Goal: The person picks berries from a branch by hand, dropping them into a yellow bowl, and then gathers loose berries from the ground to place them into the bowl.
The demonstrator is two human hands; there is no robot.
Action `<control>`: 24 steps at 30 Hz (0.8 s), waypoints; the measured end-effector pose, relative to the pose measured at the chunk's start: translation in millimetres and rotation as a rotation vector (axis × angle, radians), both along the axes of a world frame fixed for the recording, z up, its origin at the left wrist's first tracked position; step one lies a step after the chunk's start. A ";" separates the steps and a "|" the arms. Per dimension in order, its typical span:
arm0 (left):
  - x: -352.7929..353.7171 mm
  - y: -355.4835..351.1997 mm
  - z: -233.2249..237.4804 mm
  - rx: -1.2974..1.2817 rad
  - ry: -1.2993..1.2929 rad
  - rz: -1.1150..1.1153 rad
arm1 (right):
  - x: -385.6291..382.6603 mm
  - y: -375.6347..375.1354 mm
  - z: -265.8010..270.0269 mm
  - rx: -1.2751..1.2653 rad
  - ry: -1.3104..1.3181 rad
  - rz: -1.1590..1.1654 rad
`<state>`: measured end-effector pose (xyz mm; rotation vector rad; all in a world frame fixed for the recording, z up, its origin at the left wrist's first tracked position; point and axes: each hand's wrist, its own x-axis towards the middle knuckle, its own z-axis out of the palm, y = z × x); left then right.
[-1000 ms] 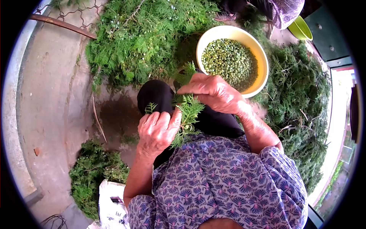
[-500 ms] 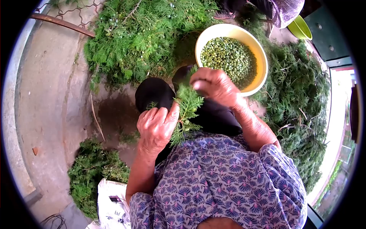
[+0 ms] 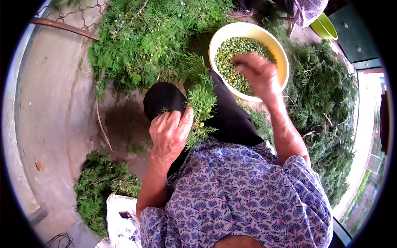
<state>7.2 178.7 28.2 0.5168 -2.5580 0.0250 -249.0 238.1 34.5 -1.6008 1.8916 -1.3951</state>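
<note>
My left hand (image 3: 168,133) is closed round a leafy green cypress sprig (image 3: 202,103), which stands up past the thumb side over my lap. A few small green cones cling to the sprig near its lower stem. Over the pale yellow basin (image 3: 218,34) hangs my right hand (image 3: 261,74), its fingers bent and blurred by motion. Whether anything is between those fingertips I cannot make out. Inside the basin lies a heap of small green cypress cones (image 3: 227,51), partly hidden by the right hand.
Cut cypress branches lie in a big pile (image 3: 144,45) ahead, another pile (image 3: 322,95) on the right, and a smaller one (image 3: 103,177) at lower left. A white printed sack (image 3: 122,215) is beside me. Far right stands a green basin (image 3: 324,27), near another person's patterned clothing (image 3: 310,11).
My right hand has moved from the sprig's tip up and right to above the cones in the basin. The left hand keeps its hold on the sprig.
</note>
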 end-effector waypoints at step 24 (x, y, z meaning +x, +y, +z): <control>3.7 5.4 -16.3 0.513 0.281 0.180 | 61.0 -6.5 -1.1 0.067 -0.378 0.439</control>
